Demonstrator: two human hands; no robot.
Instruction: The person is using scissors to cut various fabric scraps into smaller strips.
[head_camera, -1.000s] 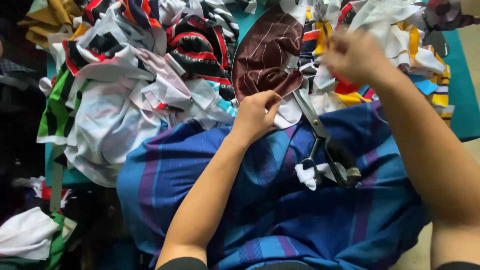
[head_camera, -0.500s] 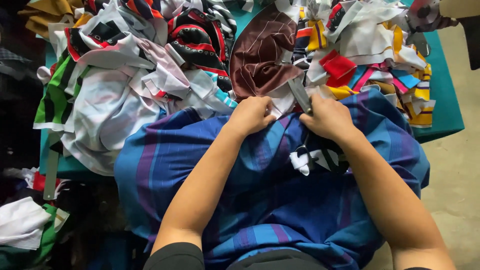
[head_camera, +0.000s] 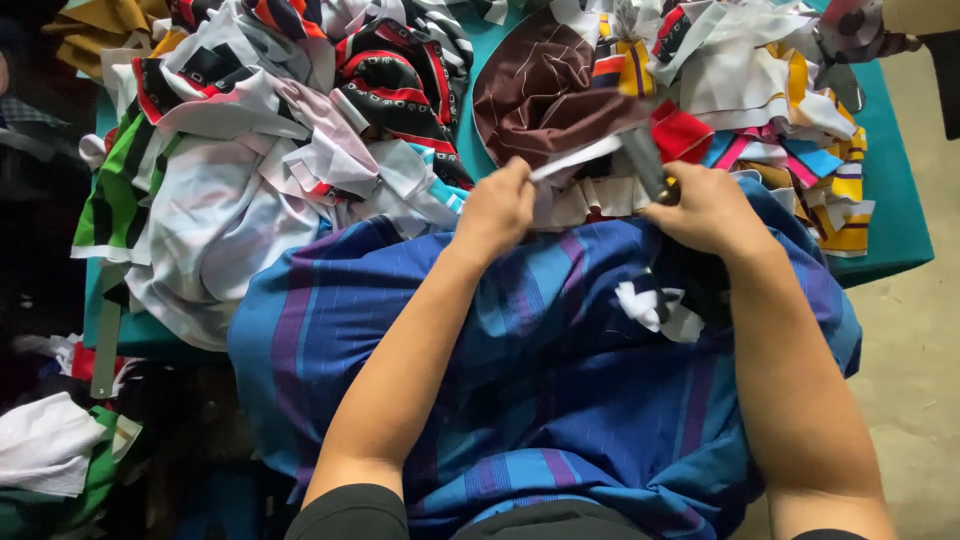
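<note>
My left hand (head_camera: 495, 210) is closed on the end of a white fabric strip (head_camera: 578, 160), which stretches to the right over a cream pleated piece (head_camera: 590, 200). My right hand (head_camera: 705, 205) grips a pair of dark scissors (head_camera: 648, 165), their blades pointing up and left against the strip. Both hands hover over the far edge of a large blue cloth with purple stripes (head_camera: 560, 380), which covers my lap. A small black-and-white scrap (head_camera: 650, 305) lies on that cloth below my right wrist.
A teal table (head_camera: 895, 200) holds heaps of cut fabric: a brown piece (head_camera: 540, 90), red-and-black patterned cloth (head_camera: 395, 85), white pieces (head_camera: 220, 220), and yellow striped scraps (head_camera: 840, 170). More scraps (head_camera: 45, 445) lie on the floor at the left. Bare floor (head_camera: 920, 380) shows at the right.
My right hand came down from the scrap pile, picked the scissors up off the blue cloth and brought them to the white strip. My left hand stayed at the cloth's edge.
</note>
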